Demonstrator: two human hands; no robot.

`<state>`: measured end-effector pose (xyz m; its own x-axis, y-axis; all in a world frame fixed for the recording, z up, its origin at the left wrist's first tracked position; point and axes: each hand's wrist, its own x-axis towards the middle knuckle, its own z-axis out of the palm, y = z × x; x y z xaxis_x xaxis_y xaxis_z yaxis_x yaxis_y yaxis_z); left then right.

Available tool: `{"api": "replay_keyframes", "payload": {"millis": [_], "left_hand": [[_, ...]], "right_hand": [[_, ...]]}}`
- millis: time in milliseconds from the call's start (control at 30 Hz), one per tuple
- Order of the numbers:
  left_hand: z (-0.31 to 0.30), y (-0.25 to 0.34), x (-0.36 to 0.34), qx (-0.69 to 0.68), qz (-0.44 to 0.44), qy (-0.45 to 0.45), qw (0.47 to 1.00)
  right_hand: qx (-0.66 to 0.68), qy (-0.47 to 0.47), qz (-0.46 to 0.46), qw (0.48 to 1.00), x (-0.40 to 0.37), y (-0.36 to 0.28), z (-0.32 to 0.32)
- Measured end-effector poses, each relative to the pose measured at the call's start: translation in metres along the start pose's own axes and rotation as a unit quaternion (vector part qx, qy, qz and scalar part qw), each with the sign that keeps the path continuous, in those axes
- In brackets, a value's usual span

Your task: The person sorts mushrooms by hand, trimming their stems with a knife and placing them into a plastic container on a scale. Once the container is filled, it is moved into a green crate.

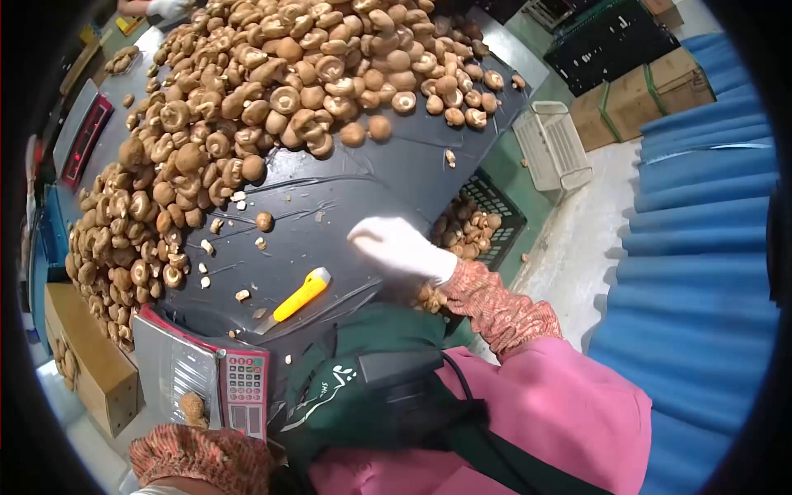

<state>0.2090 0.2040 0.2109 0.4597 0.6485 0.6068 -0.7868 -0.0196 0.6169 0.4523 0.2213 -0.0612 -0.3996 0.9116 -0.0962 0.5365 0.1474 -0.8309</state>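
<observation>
My right hand (398, 246), in a white glove, is over the dark table near its right edge, with its fingers bent and blurred. Whether it holds anything cannot be made out. To its left a yellow-handled knife (302, 296) lies on the table (313, 194). Beyond it spreads a large heap of brown mushrooms (272, 91). My left sleeve shows at the bottom left, below a scale (245, 381) that bears a mushroom (193, 407); the left hand's fingers are out of sight.
A black crate (513, 216) of mushrooms stands beside the table's right edge. Farther right are a pale basket (554, 148), a cardboard box (631, 99) and a blue curtain (701, 272). Another person's gloved hand (169, 8) is at the top left. A second scale (87, 136) stands at left.
</observation>
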Motion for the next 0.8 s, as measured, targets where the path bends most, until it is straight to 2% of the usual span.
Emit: {"api": "replay_keyframes", "payload": {"millis": [67, 133, 167, 200, 267, 333, 367, 400, 433, 500, 533, 567, 600, 667, 733, 800], "left_hand": [[-0.004, -0.007, 0.009, -0.01, -0.007, 0.001, 1.0], [-0.009, -0.013, 0.019, -0.02, -0.014, 0.002, 1.0], [-0.013, -0.018, 0.029, -0.026, -0.022, 0.007, 0.999], [-0.017, -0.02, 0.034, -0.03, -0.026, 0.009, 0.999], [-0.023, -0.026, 0.046, -0.038, -0.03, 0.012, 0.999], [-0.03, -0.032, 0.055, -0.046, -0.033, 0.016, 0.998], [-0.034, -0.036, 0.06, -0.048, -0.037, 0.023, 0.998], [-0.037, -0.041, 0.066, -0.053, -0.041, 0.027, 0.997], [-0.043, -0.046, 0.069, -0.059, -0.046, 0.033, 0.997], [-0.052, -0.057, 0.079, -0.064, -0.056, 0.046, 0.995], [-0.058, -0.064, 0.084, -0.066, -0.061, 0.057, 0.994], [-0.064, -0.071, 0.088, -0.067, -0.065, 0.069, 0.993], [-0.071, -0.079, 0.091, -0.07, -0.068, 0.082, 0.992], [-0.089, -0.093, 0.096, -0.081, -0.083, 0.136, 0.984], [-0.108, -0.118, 0.095, -0.099, -0.105, 0.21, 0.967], [-0.128, -0.154, 0.084, -0.129, -0.133, 0.29, 0.939]], "right_hand": [[-0.003, 0.034, 0.012, 0.999, 0.001, 0.015, -0.013], [0.052, 0.038, 0.095, 0.993, 0.002, 0.015, -0.032], [0.015, 0.09, 0.054, 0.994, 0.005, 0.029, -0.043], [0.039, 0.095, 0.093, 0.99, 0.004, 0.026, -0.054], [0.001, 0.129, 0.07, 0.989, 0.005, 0.039, -0.077], [-0.034, 0.204, 0.071, 0.976, 0.01, 0.061, -0.103], [-0.061, 0.266, 0.067, 0.96, 0.013, 0.074, -0.119], [-0.005, 0.323, 0.133, 0.937, 0.018, 0.09, -0.136], [0.036, 0.371, 0.135, 0.918, 0.021, 0.116, -0.156], [0.023, 0.479, 0.122, 0.869, 0.029, 0.168, -0.198], [-0.024, 0.52, 0.151, 0.84, 0.036, 0.2, -0.218], [-0.012, 0.529, 0.178, 0.83, 0.041, 0.222, -0.234], [-0.102, 0.526, 0.209, 0.818, 0.046, 0.24, -0.248], [-0.107, 0.46, 0.31, 0.825, 0.059, 0.27, -0.265], [-0.112, 0.351, 0.394, 0.842, 0.064, 0.263, -0.274], [-0.079, 0.333, 0.352, 0.871, 0.062, 0.277, -0.279]]}}
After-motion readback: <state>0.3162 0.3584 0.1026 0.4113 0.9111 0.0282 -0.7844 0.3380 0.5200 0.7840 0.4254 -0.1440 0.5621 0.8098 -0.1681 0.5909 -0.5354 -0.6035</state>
